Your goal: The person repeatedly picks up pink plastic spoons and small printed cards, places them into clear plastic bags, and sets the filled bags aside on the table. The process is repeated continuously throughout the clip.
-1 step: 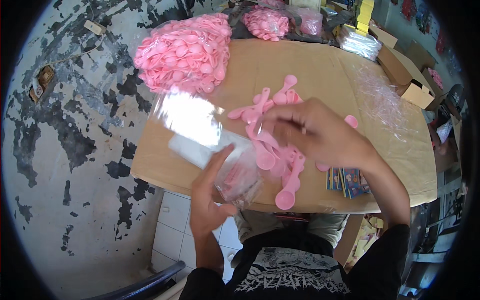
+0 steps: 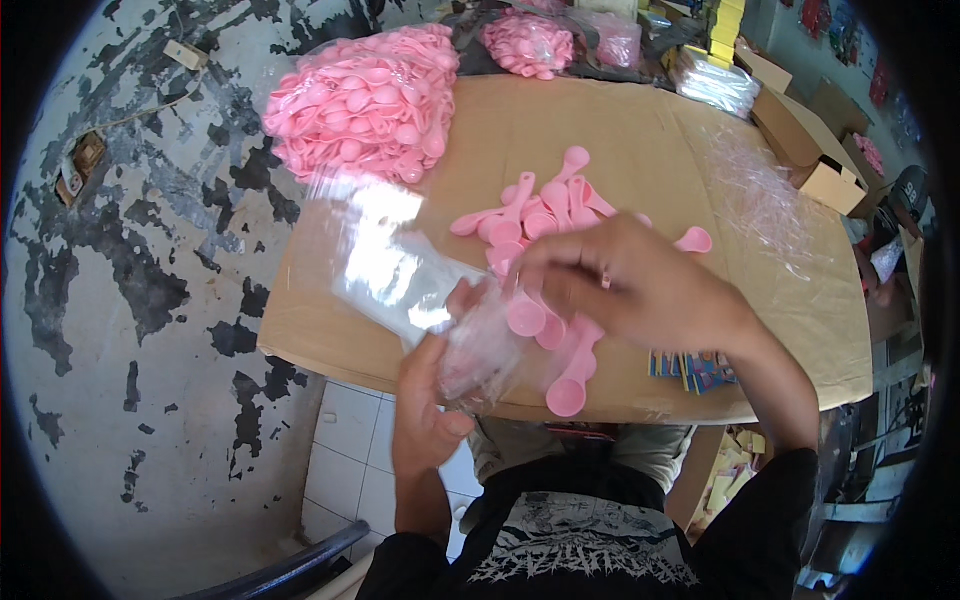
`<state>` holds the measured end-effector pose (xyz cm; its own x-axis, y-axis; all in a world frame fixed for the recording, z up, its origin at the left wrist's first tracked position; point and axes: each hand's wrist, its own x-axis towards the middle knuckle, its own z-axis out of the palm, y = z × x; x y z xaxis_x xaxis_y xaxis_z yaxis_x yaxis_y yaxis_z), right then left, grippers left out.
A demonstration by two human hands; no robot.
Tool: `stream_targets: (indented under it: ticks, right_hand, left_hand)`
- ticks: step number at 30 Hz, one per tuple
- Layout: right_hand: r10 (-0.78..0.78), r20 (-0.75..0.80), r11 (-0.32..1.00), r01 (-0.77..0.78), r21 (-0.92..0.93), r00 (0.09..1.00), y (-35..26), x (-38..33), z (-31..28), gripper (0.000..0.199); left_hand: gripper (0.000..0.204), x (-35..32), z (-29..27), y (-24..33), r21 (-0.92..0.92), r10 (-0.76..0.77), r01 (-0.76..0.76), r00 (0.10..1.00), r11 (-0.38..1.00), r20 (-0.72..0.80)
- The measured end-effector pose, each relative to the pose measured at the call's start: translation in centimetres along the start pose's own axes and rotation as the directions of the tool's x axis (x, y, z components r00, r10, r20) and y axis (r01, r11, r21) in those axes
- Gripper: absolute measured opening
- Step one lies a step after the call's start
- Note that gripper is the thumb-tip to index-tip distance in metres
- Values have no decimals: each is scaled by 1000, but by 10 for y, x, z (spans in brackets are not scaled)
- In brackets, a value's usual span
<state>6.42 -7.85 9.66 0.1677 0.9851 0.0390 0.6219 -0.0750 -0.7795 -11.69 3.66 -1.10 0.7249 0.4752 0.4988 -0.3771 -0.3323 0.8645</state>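
Observation:
My left hand (image 2: 425,405) is at the near left of the table, fingers stretched up against clear plastic film, thumb apart. Some fingertips show through the film. Beside it, a blurred clear plastic bag (image 2: 478,355) with a pinkish tint hangs by the table's front edge. Under the film lies a stack of clear plastic bags (image 2: 385,290). Over a loose pile of pink measuring spoons (image 2: 538,222), my right hand (image 2: 640,280) has its fingers bent together and smeared by motion; what they hold is unclear. More pink spoons (image 2: 567,395) lie below that hand.
A big clear sack of pink spoons (image 2: 365,105) stands at the back left, a smaller one (image 2: 530,45) behind. Colourful printed cards (image 2: 690,370) lie beneath my right forearm. Shredded clear film (image 2: 765,200) and an open cardboard box (image 2: 810,150) are at the right. A single spoon (image 2: 694,240) lies apart.
My left fingers have moved in against the clear film, which now partly covers them. The plastic beside them has shifted and blurred. My right hand has barely moved.

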Motion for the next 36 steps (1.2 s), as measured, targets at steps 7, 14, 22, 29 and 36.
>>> stream_targets:
  ticks: [7, 14, 22, 29, 36]
  right_hand:
    - [-207, -62, 876, 157, -455, 976, 61, -90, -44, 30]
    - [283, -62, 957, -286, -45, 957, 112, -138, -63, 29]
    - [55, -199, 949, -113, -295, 978, 127, -139, -65, 18]
    - [148, -398, 988, -151, 24, 905, 114, -128, -58, 17]
    - [121, -382, 967, -21, 255, 916, 85, -108, -42, 15]
  left_hand:
    - [36, 5, 64, 0, -790, -290, 119, 954, 601, -77]
    - [31, 10, 122, -5, -742, -392, 198, 915, 640, -95]
    - [25, 28, 140, -7, -787, -393, 51, 885, 614, -250]
    - [32, 41, 141, 1, -847, -383, 81, 911, 525, -150]
    - [48, 35, 135, -28, -770, -306, 28, 926, 637, -220]
